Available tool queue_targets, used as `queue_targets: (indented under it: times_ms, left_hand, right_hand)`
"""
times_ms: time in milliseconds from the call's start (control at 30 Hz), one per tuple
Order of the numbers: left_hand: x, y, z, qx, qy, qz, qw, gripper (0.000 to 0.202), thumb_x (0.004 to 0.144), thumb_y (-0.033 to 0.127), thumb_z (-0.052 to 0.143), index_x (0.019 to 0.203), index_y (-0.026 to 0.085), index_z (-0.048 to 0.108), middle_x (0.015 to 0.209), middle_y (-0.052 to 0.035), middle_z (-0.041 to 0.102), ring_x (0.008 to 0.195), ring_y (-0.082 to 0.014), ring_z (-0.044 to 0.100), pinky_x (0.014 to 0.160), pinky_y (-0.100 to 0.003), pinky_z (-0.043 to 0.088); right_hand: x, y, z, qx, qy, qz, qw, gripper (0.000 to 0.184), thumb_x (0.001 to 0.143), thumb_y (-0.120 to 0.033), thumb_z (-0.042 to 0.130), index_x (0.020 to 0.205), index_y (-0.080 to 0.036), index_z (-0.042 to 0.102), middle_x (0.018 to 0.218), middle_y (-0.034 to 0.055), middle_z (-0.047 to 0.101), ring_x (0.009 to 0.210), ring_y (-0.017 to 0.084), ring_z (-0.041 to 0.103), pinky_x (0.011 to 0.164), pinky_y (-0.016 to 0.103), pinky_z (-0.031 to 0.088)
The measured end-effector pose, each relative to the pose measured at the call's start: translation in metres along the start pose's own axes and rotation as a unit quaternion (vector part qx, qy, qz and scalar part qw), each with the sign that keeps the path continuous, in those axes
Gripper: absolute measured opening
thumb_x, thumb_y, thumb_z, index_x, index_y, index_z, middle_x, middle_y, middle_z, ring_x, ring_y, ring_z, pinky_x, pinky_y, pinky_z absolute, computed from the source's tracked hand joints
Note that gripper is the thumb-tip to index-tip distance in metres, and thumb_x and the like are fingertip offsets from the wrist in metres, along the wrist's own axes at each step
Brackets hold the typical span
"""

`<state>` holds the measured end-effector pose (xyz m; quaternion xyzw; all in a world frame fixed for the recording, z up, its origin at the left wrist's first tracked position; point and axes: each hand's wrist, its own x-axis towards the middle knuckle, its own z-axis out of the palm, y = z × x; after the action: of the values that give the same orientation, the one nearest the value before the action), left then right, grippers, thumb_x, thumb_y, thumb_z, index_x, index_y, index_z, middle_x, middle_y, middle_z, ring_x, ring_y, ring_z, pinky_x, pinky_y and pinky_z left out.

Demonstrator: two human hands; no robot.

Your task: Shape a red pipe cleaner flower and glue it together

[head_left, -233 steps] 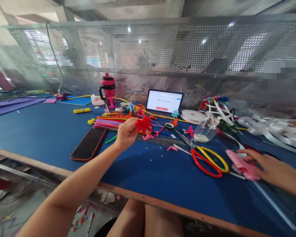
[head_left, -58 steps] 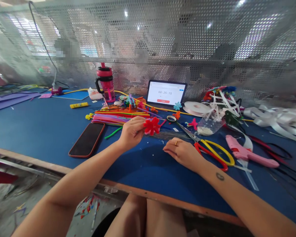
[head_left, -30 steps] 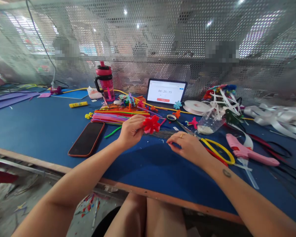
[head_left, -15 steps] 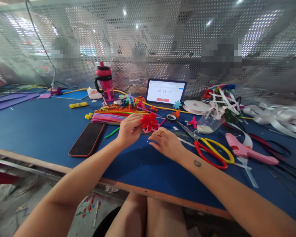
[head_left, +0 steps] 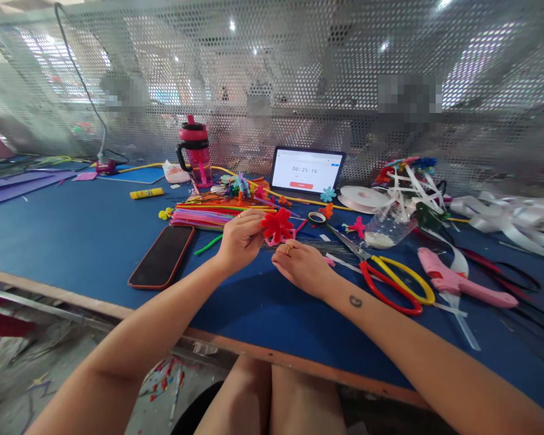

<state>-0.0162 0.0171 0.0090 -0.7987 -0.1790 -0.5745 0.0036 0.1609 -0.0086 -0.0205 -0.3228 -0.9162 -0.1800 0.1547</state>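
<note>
1. Pinching the light, soft red pipe-cleaner flower [head_left: 276, 225] near its centre with my left fingers [head_left: 254, 220], left of the scissors [head_left: 390, 283].
2. My right fingers [head_left: 281, 257] curl just below it; whether they grip anything, I cannot tell.

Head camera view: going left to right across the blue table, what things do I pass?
Purple foam sheets → yellow glue stick → black phone → red flower → red-and-yellow scissors → pink glue gun
</note>
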Motion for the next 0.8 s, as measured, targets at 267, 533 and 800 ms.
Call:
queue_targets:
  times_ms: [267,533,800]
  left_hand:
    - [0.0,0.004,0.0,-0.008,0.001,0.009,1.0,0.014,0.081,0.01,0.049,0.077,0.015,0.062,0.071,-0.0047,0.065,0.077,-0.014,0.06,0.071,-0.027,0.049]
    - [-0.001,0.007,0.0,-0.027,-0.022,0.018,0.999,0.013,0.081,0.01,0.049,0.081,0.015,0.061,0.076,-0.006,0.065,0.078,-0.0143,0.059,0.073,-0.029,0.05]
    - [-0.001,0.008,0.001,-0.031,-0.02,0.022,0.999,0.013,0.081,0.009,0.05,0.081,0.016,0.061,0.078,-0.0056,0.066,0.079,-0.0143,0.06,0.073,-0.029,0.05]
  right_hand:
    - [-0.006,-0.002,-0.065,0.1,0.352,0.061,0.929,0.016,0.075,-0.011,0.063,0.086,-0.021,0.063,0.082,0.0006,0.069,0.077,0.013,0.061,0.076,0.03,0.049]
    - [0.006,-0.002,-0.063,0.09,0.377,0.041,0.921,0.02,0.073,-0.01,0.065,0.088,-0.022,0.065,0.087,-0.0003,0.071,0.081,0.013,0.064,0.079,0.029,0.051]
    - [0.007,0.0,-0.06,0.069,0.361,0.054,0.929,0.02,0.075,-0.013,0.064,0.09,-0.026,0.066,0.089,-0.002,0.071,0.08,0.014,0.063,0.079,0.032,0.051]
